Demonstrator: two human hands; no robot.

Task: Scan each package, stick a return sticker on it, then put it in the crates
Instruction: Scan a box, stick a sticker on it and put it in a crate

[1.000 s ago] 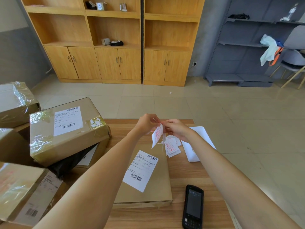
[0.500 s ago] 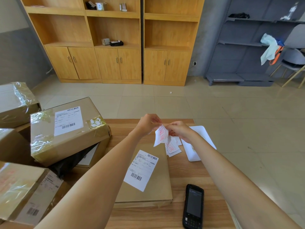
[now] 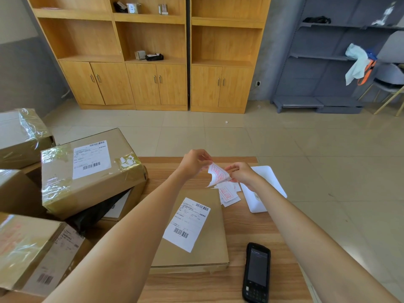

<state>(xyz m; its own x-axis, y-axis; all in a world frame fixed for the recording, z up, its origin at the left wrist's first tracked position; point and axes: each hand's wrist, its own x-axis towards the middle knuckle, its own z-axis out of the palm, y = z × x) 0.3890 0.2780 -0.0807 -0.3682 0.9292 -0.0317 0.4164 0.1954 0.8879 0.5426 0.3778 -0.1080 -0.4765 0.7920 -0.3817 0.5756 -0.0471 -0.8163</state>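
Head view: the left hand (image 3: 195, 163) and right hand (image 3: 242, 174) both pinch 1 red-printed sticker (image 3: 217, 174) above the flat package (image 3: 196, 232) lying on the counter (image 3: 251, 224) beside the scanner (image 3: 255, 272). The curling sticker could fold onto itself or tear if peeled unevenly.

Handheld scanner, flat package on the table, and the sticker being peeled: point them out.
Handheld scanner (image 3: 255, 272), head view, on its dark screen.
Flat package (image 3: 209, 237), head view, bare cardboard right of its label.
Sticker (image 3: 217, 174), head view, on its red-printed face between both hands.

Return sticker (image 3: 217, 174) between both hands' fingers (image 3: 204, 163) above flat package (image 3: 209, 232)
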